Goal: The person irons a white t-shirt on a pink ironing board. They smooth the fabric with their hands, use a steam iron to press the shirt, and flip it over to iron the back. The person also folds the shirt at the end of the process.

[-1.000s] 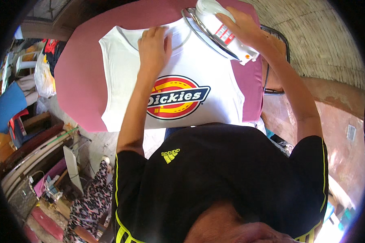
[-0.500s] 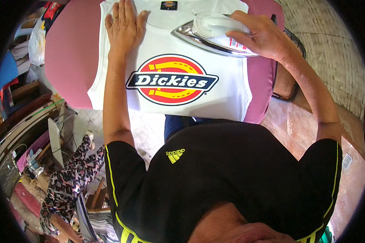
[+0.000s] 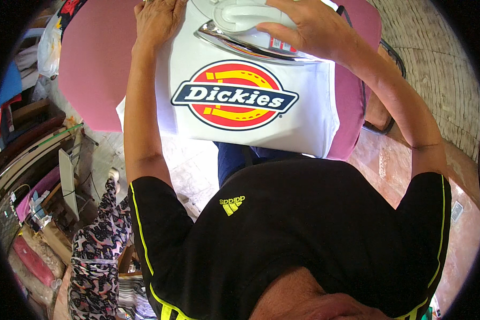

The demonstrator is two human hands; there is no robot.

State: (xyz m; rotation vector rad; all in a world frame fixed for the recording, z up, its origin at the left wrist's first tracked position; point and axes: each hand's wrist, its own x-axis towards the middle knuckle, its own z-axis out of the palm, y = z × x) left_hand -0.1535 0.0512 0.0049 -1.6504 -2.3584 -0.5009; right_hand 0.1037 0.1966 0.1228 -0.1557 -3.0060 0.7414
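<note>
Right hand [image 3: 309, 29] grips a smooth white iron [image 3: 240, 21]; left hand [image 3: 157, 18] lies open-palmed on soft white shirt [image 3: 309, 122].

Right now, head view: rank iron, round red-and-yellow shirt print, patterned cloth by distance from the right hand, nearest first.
1. Iron: under the right hand, top of the picture.
2. Shirt print: just below the iron, mid-board.
3. Patterned cloth: lower left, off the board.
</note>
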